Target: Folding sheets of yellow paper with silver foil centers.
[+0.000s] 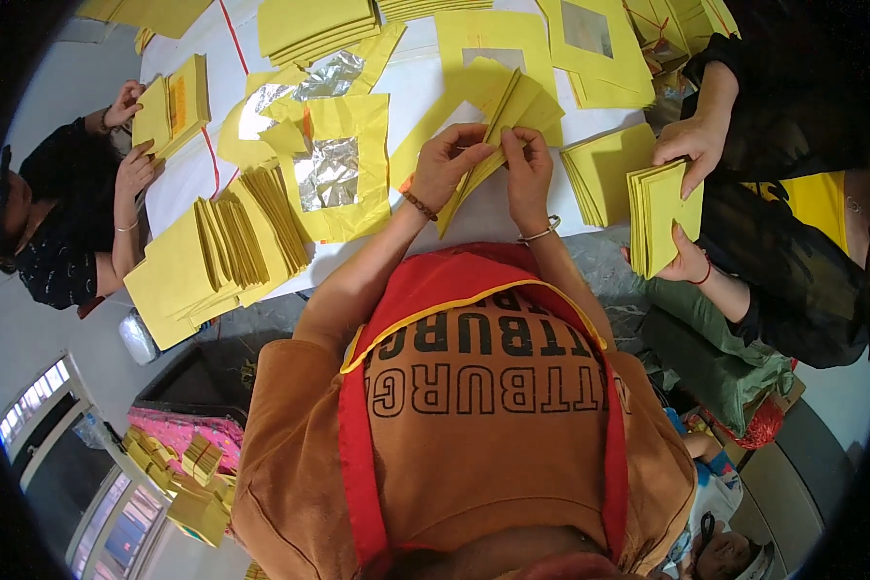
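Note:
Over the near part of the white table, a folded yellow paper is held upright at a tilt between both hands. My left hand is closed on its left edge, thumb and fingers pinching the layers. On the other side, my right hand pinches the same paper near its middle fold. Left of my hands lies a yellow sheet with a crumpled silver foil square. Beyond the held paper, another yellow sheet lies flat. A fanned pile of folded yellow papers stands at the table's near left.
A stack of yellow papers sits to the right. Beside it a person's hands hold a yellow bundle. At the left another person holds a yellow stack. More stacks line the far side. A red string crosses the table.

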`<state>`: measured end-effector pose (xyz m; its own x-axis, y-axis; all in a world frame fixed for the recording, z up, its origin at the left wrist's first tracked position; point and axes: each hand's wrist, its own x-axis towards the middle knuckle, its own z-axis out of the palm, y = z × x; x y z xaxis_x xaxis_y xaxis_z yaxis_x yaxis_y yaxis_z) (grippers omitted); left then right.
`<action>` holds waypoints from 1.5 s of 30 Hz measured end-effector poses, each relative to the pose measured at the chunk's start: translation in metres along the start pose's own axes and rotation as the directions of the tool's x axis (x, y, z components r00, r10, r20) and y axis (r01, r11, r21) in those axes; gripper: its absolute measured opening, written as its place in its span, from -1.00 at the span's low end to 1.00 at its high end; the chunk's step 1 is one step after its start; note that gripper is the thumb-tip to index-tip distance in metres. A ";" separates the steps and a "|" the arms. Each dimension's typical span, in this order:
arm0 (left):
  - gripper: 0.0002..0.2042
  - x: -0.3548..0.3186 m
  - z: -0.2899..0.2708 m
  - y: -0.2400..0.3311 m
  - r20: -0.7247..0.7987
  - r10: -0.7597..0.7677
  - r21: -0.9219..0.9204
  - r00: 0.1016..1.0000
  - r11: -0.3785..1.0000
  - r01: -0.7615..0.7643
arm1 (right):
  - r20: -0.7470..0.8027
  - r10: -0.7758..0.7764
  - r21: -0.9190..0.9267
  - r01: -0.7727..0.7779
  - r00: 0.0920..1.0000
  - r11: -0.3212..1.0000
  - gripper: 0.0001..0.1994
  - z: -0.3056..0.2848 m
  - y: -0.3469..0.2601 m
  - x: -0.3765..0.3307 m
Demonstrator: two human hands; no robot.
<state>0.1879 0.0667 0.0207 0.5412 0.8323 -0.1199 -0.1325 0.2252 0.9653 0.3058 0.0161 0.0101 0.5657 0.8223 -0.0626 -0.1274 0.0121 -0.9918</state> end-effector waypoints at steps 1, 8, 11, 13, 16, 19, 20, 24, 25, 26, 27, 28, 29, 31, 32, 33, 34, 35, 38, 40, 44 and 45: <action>-0.73 0.000 0.000 0.000 -0.010 -0.006 -0.020 1.000 1.000 0.006 | 0.024 0.029 0.004 -0.029 0.999 1.000 -0.88 -0.001 -0.001 0.000; -0.77 0.003 0.001 -0.003 -0.100 0.042 0.086 0.994 0.996 -0.033 | -0.108 -0.132 -0.090 0.123 0.985 0.988 -0.89 -0.001 0.007 -0.001; -0.77 0.002 0.002 -0.004 -0.107 0.032 0.055 0.994 0.998 -0.026 | -0.039 -0.206 -0.308 0.184 0.978 0.934 -0.87 0.004 -0.012 -0.005; -0.76 0.001 0.004 -0.002 -0.079 -0.007 0.005 0.997 1.000 0.007 | -0.011 -0.286 -0.206 0.277 0.958 0.938 -0.86 0.003 -0.002 0.001; -0.75 0.000 0.003 -0.001 0.000 0.009 0.046 1.000 0.999 -0.009 | -0.032 -0.005 -0.018 0.004 0.999 1.000 -0.86 -0.001 -0.008 -0.001; -0.72 0.001 0.005 -0.004 -0.019 0.049 0.084 0.999 0.995 -0.047 | -0.040 -0.034 -0.061 0.032 0.999 0.998 -0.83 -0.001 -0.005 0.001; -0.72 0.001 0.005 -0.005 -0.019 0.048 0.084 0.999 0.995 -0.046 | -0.041 -0.034 -0.062 0.031 0.999 0.998 -0.83 -0.003 -0.005 0.001; -0.72 0.000 0.006 -0.001 0.003 0.074 0.067 0.997 0.995 -0.074 | -0.037 -0.046 -0.211 0.038 0.998 0.977 -0.81 -0.002 -0.014 -0.002; -0.72 -0.001 0.006 -0.001 -0.002 0.086 0.081 0.996 0.993 -0.085 | -0.032 -0.031 -0.211 0.024 0.999 0.977 -0.81 -0.001 -0.015 -0.003; -0.72 -0.001 0.005 -0.001 -0.003 0.086 0.081 0.996 0.993 -0.086 | -0.032 -0.032 -0.210 0.024 0.999 0.977 -0.81 -0.001 -0.014 -0.003; -0.72 0.000 0.005 -0.002 -0.003 0.085 0.093 0.996 0.992 -0.085 | -0.042 -0.066 -0.213 0.056 0.997 0.975 -0.80 -0.001 -0.012 -0.002; -0.72 0.000 0.005 -0.002 -0.004 0.084 0.105 0.996 0.991 -0.083 | -0.053 -0.100 -0.216 0.087 0.994 0.973 -0.80 -0.001 -0.010 -0.002; -0.72 0.000 0.004 -0.003 -0.004 0.084 0.104 0.996 0.991 -0.083 | -0.052 -0.100 -0.217 0.086 0.994 0.972 -0.80 -0.001 -0.008 -0.002; -0.72 0.000 0.002 -0.004 0.041 0.071 0.135 0.997 0.988 -0.076 | -0.061 -0.089 -0.175 0.077 0.994 0.982 -0.80 -0.001 -0.004 -0.001; -0.72 0.000 0.002 -0.004 0.040 0.072 0.135 0.997 0.988 -0.077 | -0.060 -0.089 -0.176 0.077 0.994 0.981 -0.80 -0.001 -0.002 -0.001; -0.72 0.000 0.001 -0.004 0.035 0.060 0.122 0.998 0.990 -0.064 | -0.056 -0.071 -0.160 0.061 0.996 0.985 -0.81 -0.002 -0.001 -0.001; -0.73 0.000 0.001 -0.004 0.029 0.049 0.110 0.998 0.993 -0.051 | -0.051 -0.053 -0.145 0.045 0.997 0.988 -0.82 -0.002 0.001 -0.001; -0.73 0.000 0.001 -0.004 0.029 0.049 0.110 0.998 0.993 -0.052 | -0.051 -0.053 -0.145 0.045 0.997 0.988 -0.82 -0.001 0.002 0.000; -0.74 -0.001 0.002 -0.004 0.019 0.050 0.031 0.999 0.998 -0.051 | -0.036 -0.065 -0.079 0.062 0.997 0.995 -0.82 0.000 0.004 0.000; -0.74 -0.001 0.002 -0.005 0.017 0.043 0.037 0.999 0.998 -0.044 | -0.027 -0.104 -0.128 0.100 0.994 0.987 -0.83 0.000 0.003 0.000; -0.74 -0.001 0.002 -0.005 0.022 0.048 0.042 0.999 0.998 -0.049 | -0.030 -0.102 -0.167 0.095 0.994 0.981 -0.83 0.000 -0.001 -0.001; -0.75 -0.001 0.002 -0.004 0.026 0.036 0.030 0.999 0.999 -0.037 | -0.031 -0.111 -0.172 0.104 0.993 0.980 -0.83 0.000 -0.001 -0.001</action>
<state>0.1898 0.0638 0.0174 0.5576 0.8264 -0.0785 -0.1278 0.1789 0.9755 0.3054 0.0150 0.0112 0.6011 0.7979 0.0448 0.0746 -0.0003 -0.9972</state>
